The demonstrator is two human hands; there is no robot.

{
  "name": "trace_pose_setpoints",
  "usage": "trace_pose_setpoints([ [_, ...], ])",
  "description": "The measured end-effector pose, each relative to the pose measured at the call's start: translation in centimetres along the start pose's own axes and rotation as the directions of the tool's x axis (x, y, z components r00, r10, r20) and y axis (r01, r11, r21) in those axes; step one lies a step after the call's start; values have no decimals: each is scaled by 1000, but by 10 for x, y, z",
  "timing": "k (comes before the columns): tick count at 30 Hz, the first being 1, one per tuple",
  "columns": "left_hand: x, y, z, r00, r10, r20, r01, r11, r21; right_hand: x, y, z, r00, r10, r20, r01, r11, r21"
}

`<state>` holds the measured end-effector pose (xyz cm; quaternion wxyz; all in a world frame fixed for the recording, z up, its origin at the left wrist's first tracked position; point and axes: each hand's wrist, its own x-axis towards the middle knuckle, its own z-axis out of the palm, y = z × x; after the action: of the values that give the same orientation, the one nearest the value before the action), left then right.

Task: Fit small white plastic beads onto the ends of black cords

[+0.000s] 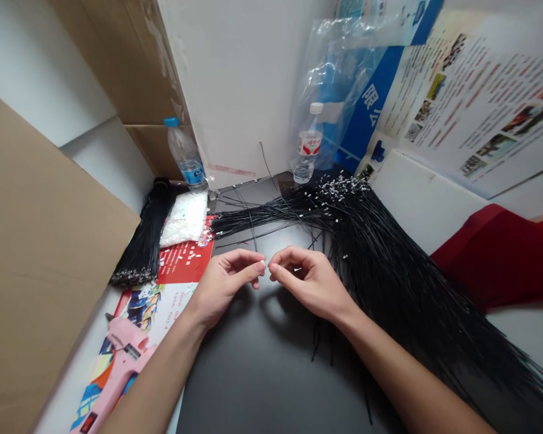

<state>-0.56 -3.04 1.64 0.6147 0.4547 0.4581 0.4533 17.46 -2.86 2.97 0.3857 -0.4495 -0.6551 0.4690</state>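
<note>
My left hand point(235, 274) pinches a small white piece point(263, 263) between thumb and fingertips, above the dark tabletop. Close beside it, my right hand point(310, 277) has thumb and forefinger pressed together; what they hold is too small to make out. The fingertips of both hands almost meet. A thin black wire point(252, 226) runs up and away from behind the left fingers. To the right lies a big bundle of black wires point(389, 271) with small white ends point(339, 188). More black wires point(262, 214) stretch across the table behind my hands.
A bag of white pieces point(185, 218) lies at the left on a red printed sheet point(181, 265). Nearby are another black wire bundle point(142, 241) and a pink glue gun point(122, 361). Two water bottles, one blue-capped point(185, 154) and one white-capped point(308, 144), stand behind.
</note>
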Motion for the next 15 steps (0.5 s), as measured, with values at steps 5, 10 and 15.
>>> trace_pose_setpoints([
  [5,0,0,-2,997,-25,71,29,998,-57,1,0,-2,999,5,47,-7,999,48],
  [10,-1,1,-1,992,-42,120,49,997,-60,1,1,-2,995,23,94,-33,994,104],
  [15,-3,1,-1,987,-37,154,51,995,-85,0,2,-2,993,30,110,-45,990,134],
])
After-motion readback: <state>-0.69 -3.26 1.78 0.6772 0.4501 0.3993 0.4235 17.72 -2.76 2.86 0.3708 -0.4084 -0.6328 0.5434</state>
